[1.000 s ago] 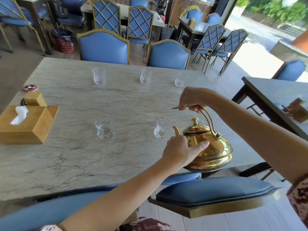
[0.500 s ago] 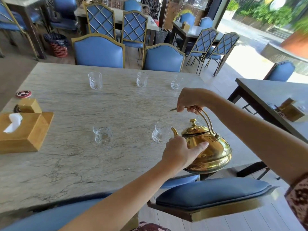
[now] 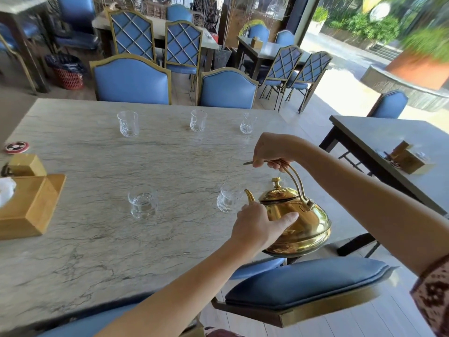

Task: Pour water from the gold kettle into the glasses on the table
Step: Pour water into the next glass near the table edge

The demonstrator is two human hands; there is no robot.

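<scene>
I'm holding the gold kettle (image 3: 295,222) at the table's (image 3: 97,239) near right edge — right hand (image 3: 273,152) closed around the handle, left hand (image 3: 257,227) cupped on the body. Spout is sitting just beside the near right glass (image 3: 228,198). I'm thinking: tip slowly from the handle, steady with the left — the spout needs to be over the rim first.

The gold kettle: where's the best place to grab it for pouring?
Grip the arched handle from above, as the right hand does; it rises over the gold kettle opposite the spout. The left hand steadies the rounded body.
</scene>
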